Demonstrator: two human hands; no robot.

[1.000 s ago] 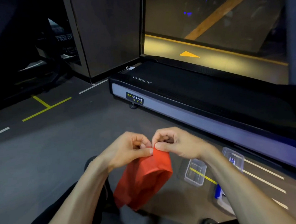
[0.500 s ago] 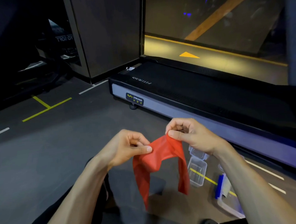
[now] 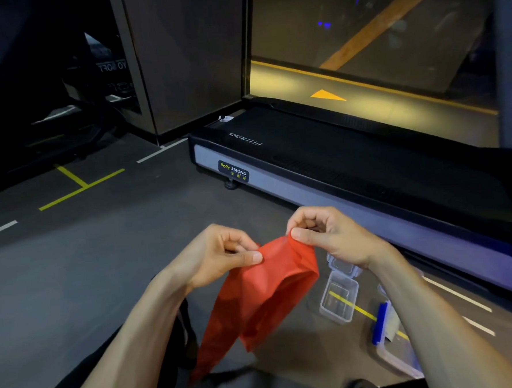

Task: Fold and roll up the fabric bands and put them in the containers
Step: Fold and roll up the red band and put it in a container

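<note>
A red fabric band (image 3: 264, 298) hangs in the air above the grey floor, its two ends dangling down to the lower left. My left hand (image 3: 219, 256) pinches its top edge on the left between thumb and fingers. My right hand (image 3: 332, 234) pinches the top edge on the right, slightly higher. A small clear open container (image 3: 339, 301) sits on the floor just right of the band, its hinged lid (image 3: 341, 266) partly hidden behind my right wrist. A second clear container with a blue clip (image 3: 382, 327) lies under my right forearm.
A black treadmill deck (image 3: 337, 165) with a grey side rail runs across the floor beyond my hands. A dark pillar (image 3: 187, 63) and a glass wall stand behind it. Yellow and white lines mark the floor. My dark trouser legs fill the bottom edge.
A second ago the hands were close together on a bunched band. They pulled apart, the band opened and hung in two strands, and now it drapes wider with its ends swung to the left.
</note>
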